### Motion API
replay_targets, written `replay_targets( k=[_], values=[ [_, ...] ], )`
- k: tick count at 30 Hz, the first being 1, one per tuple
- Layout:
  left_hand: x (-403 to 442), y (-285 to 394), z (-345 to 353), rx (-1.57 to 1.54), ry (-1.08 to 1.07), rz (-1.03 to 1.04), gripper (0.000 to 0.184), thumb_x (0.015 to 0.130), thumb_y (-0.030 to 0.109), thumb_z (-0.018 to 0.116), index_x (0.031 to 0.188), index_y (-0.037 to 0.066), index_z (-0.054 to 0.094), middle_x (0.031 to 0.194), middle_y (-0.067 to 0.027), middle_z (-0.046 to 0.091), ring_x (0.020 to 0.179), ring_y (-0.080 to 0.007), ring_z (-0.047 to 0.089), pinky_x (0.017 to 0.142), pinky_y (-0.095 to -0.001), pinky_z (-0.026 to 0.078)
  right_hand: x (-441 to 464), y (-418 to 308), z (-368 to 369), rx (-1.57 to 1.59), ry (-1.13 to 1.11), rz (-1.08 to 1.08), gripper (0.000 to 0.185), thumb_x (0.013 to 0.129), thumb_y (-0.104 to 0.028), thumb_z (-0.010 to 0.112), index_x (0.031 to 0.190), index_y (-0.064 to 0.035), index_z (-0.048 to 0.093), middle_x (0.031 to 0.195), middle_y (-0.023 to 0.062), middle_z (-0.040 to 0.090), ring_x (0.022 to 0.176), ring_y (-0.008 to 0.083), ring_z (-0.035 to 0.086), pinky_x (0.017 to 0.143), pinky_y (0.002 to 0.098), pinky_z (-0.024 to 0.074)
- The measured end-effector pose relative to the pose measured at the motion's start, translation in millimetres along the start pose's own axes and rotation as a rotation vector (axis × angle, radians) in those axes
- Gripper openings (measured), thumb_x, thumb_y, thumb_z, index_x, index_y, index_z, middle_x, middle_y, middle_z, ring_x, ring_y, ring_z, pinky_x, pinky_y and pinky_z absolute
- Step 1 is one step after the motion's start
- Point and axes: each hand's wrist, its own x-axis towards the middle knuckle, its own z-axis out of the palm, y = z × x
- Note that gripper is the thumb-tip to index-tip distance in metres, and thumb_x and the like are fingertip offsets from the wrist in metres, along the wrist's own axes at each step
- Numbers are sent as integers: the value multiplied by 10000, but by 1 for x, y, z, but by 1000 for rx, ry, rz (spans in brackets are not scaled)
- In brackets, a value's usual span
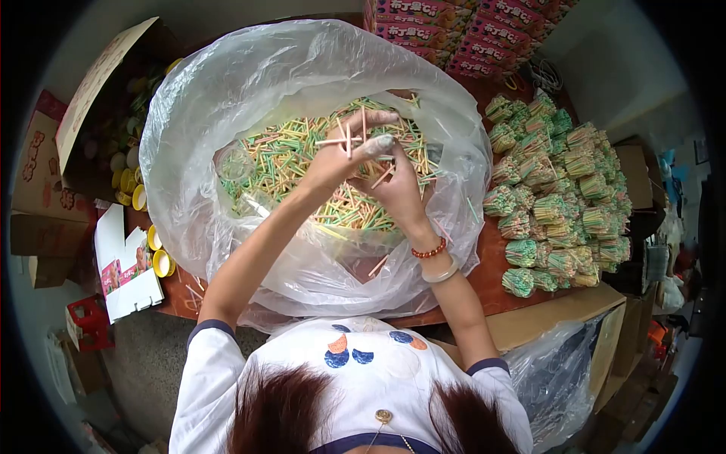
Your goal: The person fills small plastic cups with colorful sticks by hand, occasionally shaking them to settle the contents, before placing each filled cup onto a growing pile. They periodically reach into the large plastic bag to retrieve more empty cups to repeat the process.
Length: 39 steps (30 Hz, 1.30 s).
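Over a heap of short, thin pastel sticks, both hands are close together. My left hand is curled, with finger and thumb bent toward the right hand and several sticks lying crosswise among them. Its thumb tip and a fingertip look white, as if covered. Just below and to the right, my right hand has its fingers bent, with a pinkish stick at them; its inner side is partly hidden. The heap lies in a large clear plastic bag with its mouth spread wide. A clear round container rests on the heap's left side.
Many bundles of pastel sticks are piled on the red-brown table at right. Pink printed boxes are stacked behind. An open carton, yellow-rimmed lids and white card are at left. A cardboard box stands front right.
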Motion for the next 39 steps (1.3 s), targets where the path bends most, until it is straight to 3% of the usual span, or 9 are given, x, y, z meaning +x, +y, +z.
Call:
replay_targets(
  k=[3, 8, 11, 15, 20, 27, 30, 32, 39],
  values=[
    [1, -15, -46, 91, 48, -29, 708, 1023, 514, 615, 1546, 51, 498, 1600, -124, 525, 1519, -254, 438, 1265, -423, 305, 14, 10, -17, 111, -11, 31, 684, 761, 19, 912, 1343, -7, 552, 1237, 63, 678, 1081, 151, 687, 926, 297, 589],
    [-32, -19, -101, 1246, -477, -78, 1100, 699, 204, 884, 1646, 181, 325, 1706, -152, 337, 1611, -336, 252, 1346, -522, 203, 25, 6, -51, 247, -96, 82, 661, 802, 117, 836, 1376, -62, 561, 1184, 18, 660, 1026, 118, 683, 912, 280, 599],
    [-26, -17, -89, 1407, -610, -84, 1245, 566, 141, 911, 1650, 215, 303, 1711, -81, 332, 1605, -320, 258, 1359, -516, 157, 35, 8, -71, 129, -136, 43, 654, 813, 126, 819, 1380, -77, 565, 1185, 17, 670, 1050, 111, 679, 909, 272, 602],
    [1, -49, -91, 1474, -507, 156, 839, 613, 111, 869, 1403, 77, 589, 1365, -98, 635, 1335, -320, 553, 1215, -435, 366, 40, -3, -87, 88, -131, 92, 674, 822, 114, 810, 1418, -72, 556, 1241, 19, 661, 1116, 115, 661, 924, 269, 584],
    [7, -61, -100, 1394, -385, 154, 586, 708, 115, 869, 1253, 43, 665, 1216, -133, 660, 1199, -336, 607, 1098, -448, 456, 34, -1, -92, 183, -112, 65, 672, 856, 88, 799, 1455, -38, 522, 1306, 59, 662, 1144, 145, 670, 959, 303, 588],
    [-13, -39, -65, 744, 156, -100, 506, 1057, 369, 676, 1450, 59, 601, 1342, -161, 639, 1232, -317, 622, 1030, -398, 482, 34, 5, -84, 384, -112, 294, 682, 872, 112, 779, 1467, -38, 483, 1229, 82, 685, 1065, 198, 718, 939, 342, 616],
    [-18, -26, -39, 30, 357, -446, 495, 1102, 353, 600, 1500, 59, 575, 1405, -131, 666, 1325, -224, 607, 1076, -373, 488, 30, 10, -71, 691, -179, 463, 709, 874, 100, 781, 1495, -7, 457, 1215, 93, 701, 1121, 208, 704, 985, 374, 603],
    [-13, -34, -32, -477, 365, -271, 491, 1118, 297, 557, 1488, -27, 546, 1384, -154, 686, 1276, -204, 647, 1042, -367, 543, 25, 22, -58, 573, -220, 448, 775, 855, 107, 797, 1524, 16, 418, 1195, 93, 707, 1089, 207, 716, 957, 367, 607],
    [-14, -39, -38, -991, 484, -245, 181, 1025, 138, 713, 1115, -5, 650, 963, -99, 715, 932, -252, 743, 941, -451, 655, 7, 12, -23, 282, 1, 208, 737, 805, 126, 824, 1444, 2, 479, 1177, 79, 698, 1008, 176, 727, 879, 316, 629]
  ],
)
